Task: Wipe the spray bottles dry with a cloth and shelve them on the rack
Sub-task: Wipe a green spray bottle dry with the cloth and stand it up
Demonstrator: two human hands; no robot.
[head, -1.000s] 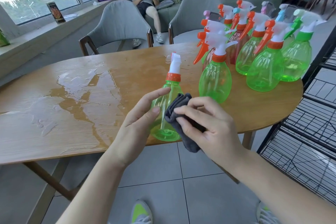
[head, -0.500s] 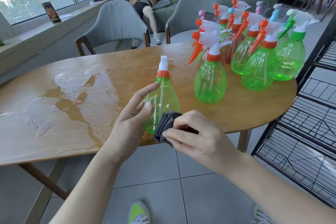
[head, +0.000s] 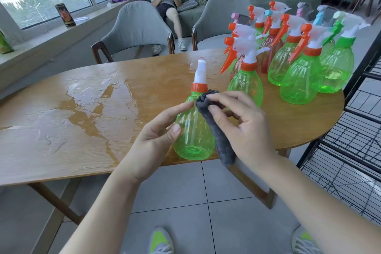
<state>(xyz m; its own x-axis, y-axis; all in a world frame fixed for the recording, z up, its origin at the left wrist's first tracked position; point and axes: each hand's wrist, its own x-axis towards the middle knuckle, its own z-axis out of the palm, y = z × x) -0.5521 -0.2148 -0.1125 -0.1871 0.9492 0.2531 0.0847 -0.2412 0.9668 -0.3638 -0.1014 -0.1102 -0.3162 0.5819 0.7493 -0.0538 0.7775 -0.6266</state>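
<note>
The cloth (head: 214, 123) has climbed from the base of the green spray bottle (head: 193, 130) to its shoulder, right under the orange collar, so the wiping looks nearly through on this one. The right hand (head: 241, 128) pinches the bunched grey cloth against the bottle's side, fingers curled, wrist cocked inward; the left hand (head: 156, 138) grips the bottle's belly, thumb in front, forefinger stretched toward the neck, holding it upright at the tabletop (head: 82, 130) edge. Beyond, more bottles (head: 299, 64) wait clustered, and the wire rack (head: 350, 140) stands right.
</note>
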